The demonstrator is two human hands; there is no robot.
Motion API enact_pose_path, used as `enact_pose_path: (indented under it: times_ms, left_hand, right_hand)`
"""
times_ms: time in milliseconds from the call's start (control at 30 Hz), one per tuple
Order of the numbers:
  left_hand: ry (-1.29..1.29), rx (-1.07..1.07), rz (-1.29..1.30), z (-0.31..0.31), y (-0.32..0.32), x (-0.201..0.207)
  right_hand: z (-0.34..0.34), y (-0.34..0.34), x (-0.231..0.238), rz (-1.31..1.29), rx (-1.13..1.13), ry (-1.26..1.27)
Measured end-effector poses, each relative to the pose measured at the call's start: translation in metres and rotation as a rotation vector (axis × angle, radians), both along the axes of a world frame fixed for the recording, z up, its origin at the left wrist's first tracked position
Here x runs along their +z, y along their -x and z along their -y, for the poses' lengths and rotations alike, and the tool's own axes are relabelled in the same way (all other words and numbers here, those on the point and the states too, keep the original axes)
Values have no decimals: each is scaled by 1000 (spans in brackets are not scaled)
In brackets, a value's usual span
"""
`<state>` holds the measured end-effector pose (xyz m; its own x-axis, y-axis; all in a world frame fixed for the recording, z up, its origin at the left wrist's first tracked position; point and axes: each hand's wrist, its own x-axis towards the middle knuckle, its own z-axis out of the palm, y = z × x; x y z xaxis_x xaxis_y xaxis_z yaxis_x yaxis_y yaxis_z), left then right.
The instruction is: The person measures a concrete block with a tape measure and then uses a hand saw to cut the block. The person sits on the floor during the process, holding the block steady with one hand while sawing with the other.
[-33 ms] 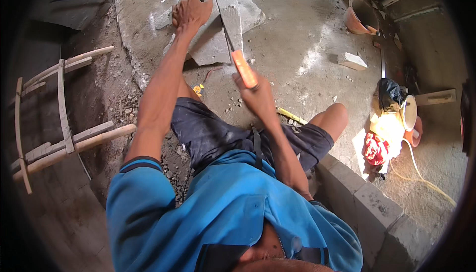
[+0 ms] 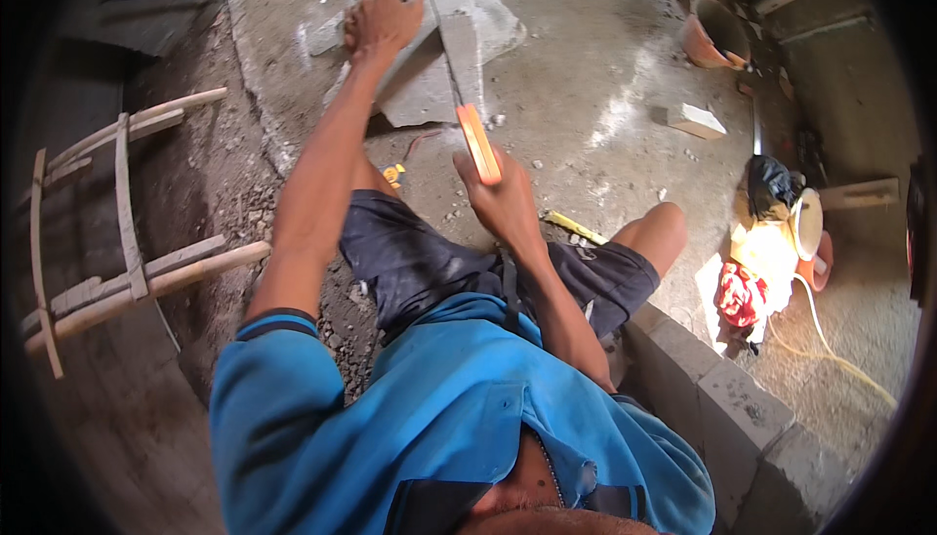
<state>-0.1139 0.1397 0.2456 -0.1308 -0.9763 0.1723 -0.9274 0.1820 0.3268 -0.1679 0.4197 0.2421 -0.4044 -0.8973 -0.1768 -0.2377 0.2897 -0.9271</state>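
Observation:
My right hand (image 2: 503, 205) is closed around the orange handle of a handsaw (image 2: 478, 144). The saw's thin blade runs away from me along the top of a pale grey concrete block (image 2: 464, 52), touching it; how deep it sits in the block I cannot tell. My left hand (image 2: 384, 22) is a closed fist at the left side of the block, its arm stretched out straight. A small dark tip shows by its thumb, but what the fingers hold is hidden. Another pale slab (image 2: 498, 22) lies under and beside the block.
A yellow tape measure (image 2: 392, 176) and a yellow tool (image 2: 576, 228) lie near my legs. At left stands a wooden ladder-like frame (image 2: 127, 203). To the right are an orange bucket (image 2: 715, 35), a loose block (image 2: 696, 121), bundled cloth (image 2: 742, 293) and a low block wall (image 2: 727, 398).
The saw handle has come slightly toward me with my right hand and turned a little. My left hand stays at the block.

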Motion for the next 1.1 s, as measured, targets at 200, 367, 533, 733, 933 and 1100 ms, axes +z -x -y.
enact_pose_path:
  times_ms: [200, 367, 533, 733, 933, 1100]
  left_hand:
    - [-188, 9, -29, 22, -37, 9]
    - [96, -132, -51, -2, -7, -7]
    - [115, -157, -43, 36, 2, -28]
    - [49, -66, 9, 32, -17, -6]
    - [-368, -129, 64, 4, 10, 23]
    - [11, -266, 167, 20, -6, -4]
  right_hand:
    - [-139, -2, 23, -12, 15, 45]
    - [-3, 12, -5, 36, -50, 35]
    - [-20, 2, 1, 51, -52, 87]
    - [-153, 4, 31, -1, -28, 0]
    - [-2, 18, -32, -30, -82, 48]
    - [2, -4, -44, 128, -94, 101]
